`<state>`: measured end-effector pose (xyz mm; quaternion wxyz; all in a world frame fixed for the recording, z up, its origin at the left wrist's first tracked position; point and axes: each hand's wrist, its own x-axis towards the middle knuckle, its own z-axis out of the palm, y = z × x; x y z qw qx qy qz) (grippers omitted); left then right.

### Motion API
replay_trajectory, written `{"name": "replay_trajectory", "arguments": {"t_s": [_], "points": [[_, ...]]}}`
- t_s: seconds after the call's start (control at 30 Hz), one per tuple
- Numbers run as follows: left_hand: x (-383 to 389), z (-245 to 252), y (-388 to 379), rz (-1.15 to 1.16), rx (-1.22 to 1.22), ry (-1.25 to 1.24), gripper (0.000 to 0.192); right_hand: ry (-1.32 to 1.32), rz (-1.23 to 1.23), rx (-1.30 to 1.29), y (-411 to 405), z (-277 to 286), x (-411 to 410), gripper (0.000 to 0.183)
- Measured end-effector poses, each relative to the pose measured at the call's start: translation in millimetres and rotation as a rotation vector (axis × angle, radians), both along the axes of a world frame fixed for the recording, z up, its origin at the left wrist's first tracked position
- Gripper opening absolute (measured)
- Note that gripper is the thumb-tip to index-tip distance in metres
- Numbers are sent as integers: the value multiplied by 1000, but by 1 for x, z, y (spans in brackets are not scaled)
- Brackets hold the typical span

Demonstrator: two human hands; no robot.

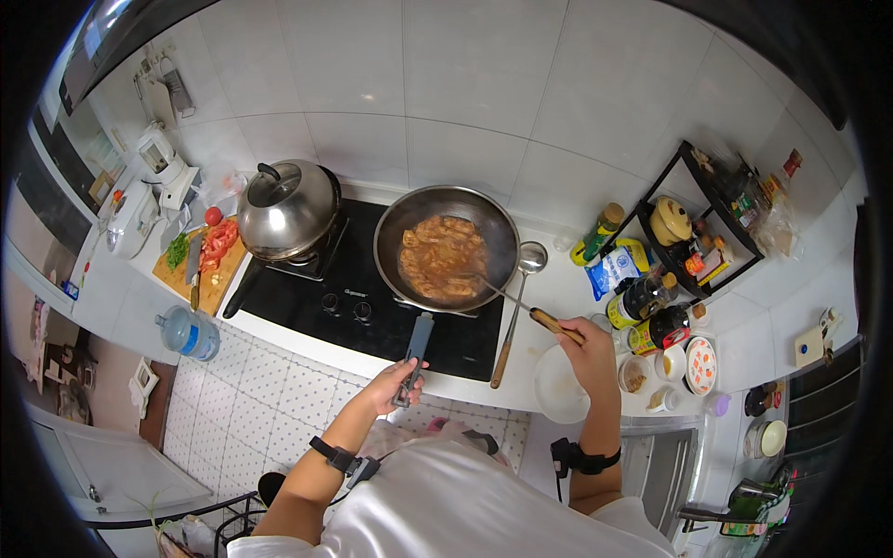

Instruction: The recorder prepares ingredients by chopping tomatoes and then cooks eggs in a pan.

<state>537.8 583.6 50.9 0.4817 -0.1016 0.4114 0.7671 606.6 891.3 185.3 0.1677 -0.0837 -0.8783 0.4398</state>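
Observation:
A deep metal frying pan (460, 199) sits on the right burner of the black gas hob (307, 342). Browned pieces of food, perhaps meat, lie in brown sauce (443, 254) inside it. My left hand (396, 385) is closed around the end of the pan's grey handle (418, 338). In my right hand (588, 352) is the wooden grip of a spatula or similar utensil (548, 322). Its metal shaft slants down to the left into the pan, and its working end is hidden in the food. Right of the pan lies a metal ladle (533, 258) with a wooden handle.
A lidded pan (286, 209) occupies the left burner, its black handle jutting frontward. Farther left, a cutting board (166, 268) carries a knife (194, 268), chopped tomatoes (219, 244) and greens (179, 250). Bottles (642, 296), bowls (635, 374) and a black rack (652, 192) crowd the right.

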Motion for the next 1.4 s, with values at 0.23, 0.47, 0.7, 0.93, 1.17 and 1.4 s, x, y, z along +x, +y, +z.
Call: {"name": "replay_trajectory", "arguments": {"t_s": [0.23,0.47,0.7,0.93,1.17,1.4], "points": [[-1,2,1,-26,-36,2,32,-23,-36,-6,-15,-18,-11,15],[-1,1,-1,-41,12,12,34,-72,-34,-187,-16,-17,-8,16],[-3,1,-1,-76,-19,13,35,-79,8,-223,-20,-34,-17,15],[-3,3,-1,-87,-37,41,35,-86,-107,-261,-24,-36,-16,16],[-5,5,-2,-106,-23,29,36,-98,-37,-305,-25,-52,-18,16],[-6,5,-4,-120,-66,64,38,150,-13,-8,-38,-48,-67,15]]}}
